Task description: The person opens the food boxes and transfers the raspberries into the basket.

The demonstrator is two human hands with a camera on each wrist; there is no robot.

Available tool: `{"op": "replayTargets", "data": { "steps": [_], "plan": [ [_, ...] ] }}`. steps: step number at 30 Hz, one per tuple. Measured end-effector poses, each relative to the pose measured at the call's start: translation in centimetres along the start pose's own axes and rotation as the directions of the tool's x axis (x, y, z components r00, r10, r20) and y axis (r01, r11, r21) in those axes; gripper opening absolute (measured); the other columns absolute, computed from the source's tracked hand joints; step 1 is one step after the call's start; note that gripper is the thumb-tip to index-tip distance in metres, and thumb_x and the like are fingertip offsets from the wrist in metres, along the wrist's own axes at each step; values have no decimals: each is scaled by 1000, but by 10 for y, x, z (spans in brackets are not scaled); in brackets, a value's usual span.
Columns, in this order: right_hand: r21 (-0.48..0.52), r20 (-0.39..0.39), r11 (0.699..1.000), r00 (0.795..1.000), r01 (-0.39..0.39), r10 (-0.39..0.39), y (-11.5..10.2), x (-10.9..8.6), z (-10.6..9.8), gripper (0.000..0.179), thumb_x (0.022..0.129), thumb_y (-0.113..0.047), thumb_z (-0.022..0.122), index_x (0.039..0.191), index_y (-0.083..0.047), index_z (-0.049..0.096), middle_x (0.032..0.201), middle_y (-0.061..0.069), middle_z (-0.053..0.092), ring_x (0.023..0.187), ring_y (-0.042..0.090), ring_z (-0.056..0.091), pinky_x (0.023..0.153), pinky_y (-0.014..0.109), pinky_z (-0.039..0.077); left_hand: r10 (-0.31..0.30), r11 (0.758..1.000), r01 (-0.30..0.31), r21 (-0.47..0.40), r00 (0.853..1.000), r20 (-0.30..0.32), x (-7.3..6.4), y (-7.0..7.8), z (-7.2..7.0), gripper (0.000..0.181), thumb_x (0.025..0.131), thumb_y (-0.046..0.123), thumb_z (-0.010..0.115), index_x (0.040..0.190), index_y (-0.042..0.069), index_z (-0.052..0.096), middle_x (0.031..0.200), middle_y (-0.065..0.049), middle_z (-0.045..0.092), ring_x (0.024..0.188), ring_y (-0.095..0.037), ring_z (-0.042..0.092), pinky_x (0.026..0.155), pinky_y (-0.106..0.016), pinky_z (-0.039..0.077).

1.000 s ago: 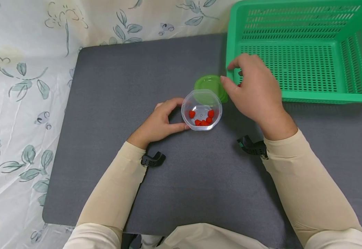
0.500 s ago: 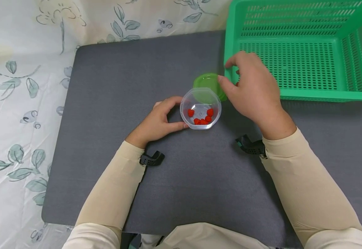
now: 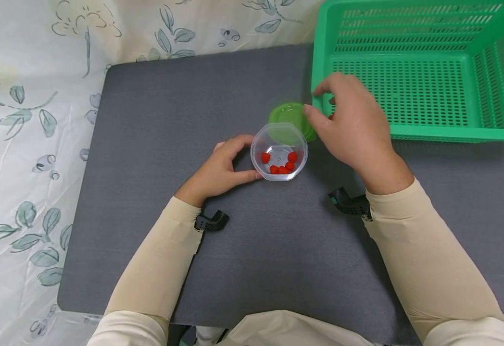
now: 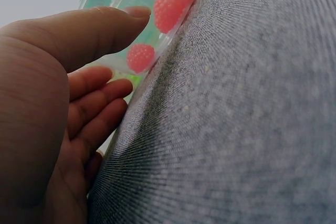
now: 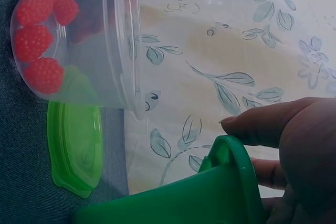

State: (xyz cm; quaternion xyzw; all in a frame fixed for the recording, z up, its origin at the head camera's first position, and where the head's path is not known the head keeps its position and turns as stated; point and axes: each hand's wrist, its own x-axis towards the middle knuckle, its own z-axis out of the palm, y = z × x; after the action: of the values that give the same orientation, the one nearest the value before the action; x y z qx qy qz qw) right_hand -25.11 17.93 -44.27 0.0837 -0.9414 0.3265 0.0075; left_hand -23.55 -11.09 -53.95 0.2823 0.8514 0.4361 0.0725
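Note:
A clear plastic container (image 3: 279,129) with several red raspberries (image 3: 292,157) inside stands on the table. My left hand (image 3: 221,168) holds it from the left, thumb and index finger on either side of its wall. In the left wrist view the thumb lies along the wall, and other fingers curve behind it. A green lid (image 3: 288,114) lies just behind the container. At the near left corner of the green basket (image 3: 451,134), my right hand (image 3: 358,125) hovers with thumb and index finger apart. Its lower fingers are partly hidden by the basket rim in the right wrist view.
The large slotted basket takes up the back right of the dark grey table (image 3: 170,120). A floral curtain (image 3: 31,144) hangs along the table's left and back edges. Black wrist straps (image 3: 212,221) show at both sleeves.
Both hands, the container and the lid keep their places. Only the head view has shifted slightly.

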Motion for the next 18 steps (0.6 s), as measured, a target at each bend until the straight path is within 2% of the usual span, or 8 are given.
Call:
{"op": "replayTargets", "data": {
  "steps": [6, 13, 18],
  "plan": [
    [26, -35, 1000, 999, -14, 15, 0, 0, 0, 45, 109, -33, 64, 142, -2, 64, 146, 16, 60, 103, 36, 66, 84, 56, 49, 3, 1000, -3, 2, 1000, -1, 0, -1, 1, 64, 92, 26, 91, 148, 12, 62, 144, 5, 64, 135, -7, 52, 116, -42, 25],
    [39, -47, 999, 998, -34, 36, 0, 2, -1, 52, 109, -33, 65, 148, 1, 60, 146, 17, 61, 116, 38, 64, 92, 59, 49, 6, 1000, -6, 11, 1000, -5, -1, 0, 0, 64, 92, 26, 91, 147, 12, 63, 144, 4, 65, 135, -8, 53, 116, -44, 25],
    [33, -49, 999, 998, -39, 40, 0, 3, -1, 53, 108, -33, 65, 150, -1, 60, 143, 17, 64, 119, 38, 64, 93, 60, 49, 5, 1000, -4, 17, 1000, -8, -1, 0, 0, 64, 91, 27, 92, 146, 12, 64, 144, 5, 65, 135, -8, 53, 116, -44, 26]
  ]
}}
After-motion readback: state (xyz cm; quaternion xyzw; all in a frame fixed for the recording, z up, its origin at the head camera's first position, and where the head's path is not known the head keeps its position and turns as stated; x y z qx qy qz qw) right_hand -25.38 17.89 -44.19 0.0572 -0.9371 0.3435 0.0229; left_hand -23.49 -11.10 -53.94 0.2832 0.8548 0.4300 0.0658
